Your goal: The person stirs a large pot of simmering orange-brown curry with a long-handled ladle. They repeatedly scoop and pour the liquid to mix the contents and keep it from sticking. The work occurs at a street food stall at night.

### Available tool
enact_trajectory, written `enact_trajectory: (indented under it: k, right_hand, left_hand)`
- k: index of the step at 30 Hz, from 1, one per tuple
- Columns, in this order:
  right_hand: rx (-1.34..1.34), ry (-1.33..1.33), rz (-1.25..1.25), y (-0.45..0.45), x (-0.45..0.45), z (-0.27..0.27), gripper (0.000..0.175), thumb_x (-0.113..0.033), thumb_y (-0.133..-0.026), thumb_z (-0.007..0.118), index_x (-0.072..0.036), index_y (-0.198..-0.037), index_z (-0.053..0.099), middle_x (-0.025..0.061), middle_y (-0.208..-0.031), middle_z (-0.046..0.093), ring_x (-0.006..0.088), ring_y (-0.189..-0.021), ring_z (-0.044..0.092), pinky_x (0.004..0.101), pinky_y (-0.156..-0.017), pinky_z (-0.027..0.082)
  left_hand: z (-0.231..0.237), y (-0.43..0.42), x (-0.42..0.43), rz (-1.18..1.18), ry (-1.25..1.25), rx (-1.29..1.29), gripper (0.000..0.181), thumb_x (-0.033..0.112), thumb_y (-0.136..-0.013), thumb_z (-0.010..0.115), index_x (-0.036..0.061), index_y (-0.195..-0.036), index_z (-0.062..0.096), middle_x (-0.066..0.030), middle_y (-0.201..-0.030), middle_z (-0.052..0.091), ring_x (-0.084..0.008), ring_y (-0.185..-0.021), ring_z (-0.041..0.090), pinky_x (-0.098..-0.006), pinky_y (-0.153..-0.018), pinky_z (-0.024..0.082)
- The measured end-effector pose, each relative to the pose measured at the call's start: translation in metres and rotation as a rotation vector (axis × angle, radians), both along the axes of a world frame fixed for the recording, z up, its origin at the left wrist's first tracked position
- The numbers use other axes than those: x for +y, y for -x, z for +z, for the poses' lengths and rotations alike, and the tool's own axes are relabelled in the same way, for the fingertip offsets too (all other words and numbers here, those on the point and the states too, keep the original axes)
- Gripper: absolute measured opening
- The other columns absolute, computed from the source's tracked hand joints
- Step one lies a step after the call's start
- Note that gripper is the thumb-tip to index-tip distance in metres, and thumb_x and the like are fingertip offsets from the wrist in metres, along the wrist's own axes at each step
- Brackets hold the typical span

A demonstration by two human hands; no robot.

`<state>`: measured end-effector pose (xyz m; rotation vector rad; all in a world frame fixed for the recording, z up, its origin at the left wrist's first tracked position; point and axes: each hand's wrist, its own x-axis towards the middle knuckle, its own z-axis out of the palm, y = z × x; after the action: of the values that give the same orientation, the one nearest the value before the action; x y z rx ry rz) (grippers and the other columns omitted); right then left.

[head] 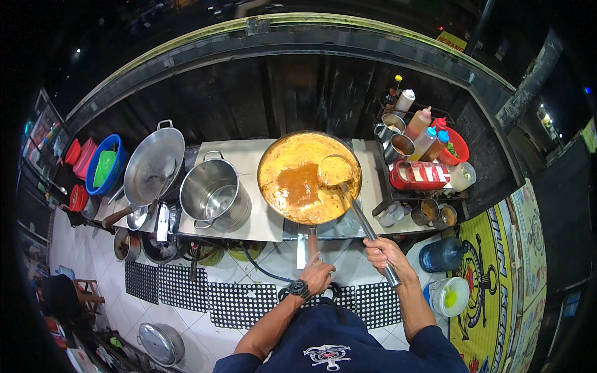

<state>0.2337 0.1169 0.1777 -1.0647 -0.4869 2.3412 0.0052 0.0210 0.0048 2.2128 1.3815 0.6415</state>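
A wide pan (298, 186) full of orange-yellow sauce, browner in its middle, sits on the counter in front of me. My right hand (385, 255) is closed around the metal handle of a ladle (336, 170), whose bowl lies in the sauce at the pan's right side. My left hand (318, 274), with a watch on the wrist, is at the end of the pan's wooden handle (312, 245); its index finger points out to the right. Whether its fingers grip the handle is not plain. A tall steel pot (210, 193) stands left of the pan.
Left of the pot are a wok (156, 163) with a utensil in it and a blue basket (105, 165). At right, a rack holds squeeze bottles (422, 142), metal cups and a red container (419, 175). A white bucket (448, 297) stands on the floor.
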Motion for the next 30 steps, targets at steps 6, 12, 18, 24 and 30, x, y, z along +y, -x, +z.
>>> enact_trajectory:
  k: [6,12,18,24,30]
  right_hand:
    - [-0.055,-0.039,-0.017,0.013,0.007,-0.001,0.008,-0.009,-0.100,0.057,-0.004,-0.103,0.052,-0.0036,-0.068,0.045,0.0019,-0.045,0.039,0.0201,-0.035,0.032]
    - [-0.098,-0.088,0.019,0.018,0.014,-0.001,0.009,-0.012,-0.100,0.059,-0.007,-0.101,0.052,-0.0047,-0.068,0.044,0.0029,-0.046,0.040,0.0216,-0.036,0.033]
    - [-0.139,-0.134,0.022,0.020,0.017,-0.006,0.009,-0.012,-0.100,0.059,-0.009,-0.098,0.051,-0.0047,-0.068,0.045,0.0028,-0.046,0.041,0.0217,-0.037,0.034]
    - [-0.162,-0.159,0.036,0.020,0.022,-0.011,0.010,-0.012,-0.100,0.059,-0.009,-0.098,0.051,-0.0044,-0.068,0.046,0.0029,-0.046,0.041,0.0215,-0.037,0.034]
    - [-0.222,-0.183,0.037,0.022,0.022,-0.013,0.010,-0.014,-0.100,0.060,-0.009,-0.098,0.051,-0.0043,-0.068,0.047,0.0032,-0.046,0.042,0.0217,-0.037,0.035]
  left_hand:
    - [0.002,0.000,0.000,0.000,0.018,0.005,0.022,0.010,-0.081,0.061,0.0103,-0.101,0.070,-0.0074,-0.088,0.073,-0.0253,-0.096,0.066,-0.0483,-0.121,0.027]
    - [0.001,0.000,0.000,-0.007,0.007,0.028,0.021,0.011,-0.081,0.062,0.0105,-0.101,0.070,-0.0076,-0.084,0.071,-0.0253,-0.095,0.066,-0.0481,-0.121,0.028]
    - [0.002,0.000,0.000,-0.009,0.002,0.027,0.021,0.011,-0.081,0.062,0.0106,-0.101,0.070,-0.0079,-0.083,0.071,-0.0253,-0.095,0.066,-0.0478,-0.121,0.028]
    - [0.003,0.001,0.000,-0.007,-0.006,0.005,0.021,0.010,-0.081,0.062,0.0103,-0.101,0.070,-0.0085,-0.085,0.072,-0.0262,-0.094,0.066,-0.0482,-0.120,0.029]
    - [0.003,0.000,0.000,-0.010,0.007,0.022,0.021,0.009,-0.081,0.061,0.0099,-0.101,0.070,-0.0088,-0.086,0.072,-0.0265,-0.095,0.066,-0.0486,-0.120,0.029]
